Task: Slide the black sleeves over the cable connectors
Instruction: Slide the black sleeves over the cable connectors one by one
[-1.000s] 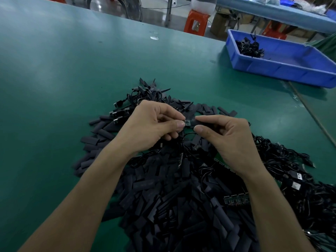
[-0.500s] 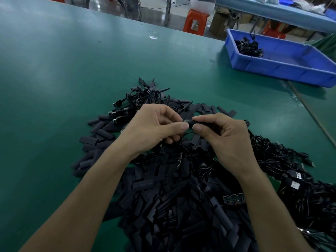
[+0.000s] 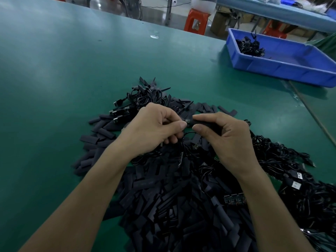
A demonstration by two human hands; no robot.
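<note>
My left hand (image 3: 154, 127) pinches the small cable connector (image 3: 187, 121), only its tip showing between my thumbs. My right hand (image 3: 227, 139) holds a black sleeve (image 3: 203, 122) between thumb and forefinger, its open end right at the connector. Both hands hover over a big heap of flat black sleeves (image 3: 163, 202) on the green table. A thin black cable loops down from my left hand. Tangled black cables with USB plugs (image 3: 283, 166) lie to the right, and a smaller bundle (image 3: 143, 99) lies behind my hands.
A blue plastic bin (image 3: 283, 66) holding several cables stands at the back right of the green table (image 3: 63, 79). Small green circuit boards (image 3: 234, 199) lie among the sleeves near my right forearm. Orange stools and another bench are beyond the table's far edge.
The hands came together half a second ago, hiding the connector under the sleeve; now a short piece of the connector shows again between my thumbs. Both hands stay in the same place.
</note>
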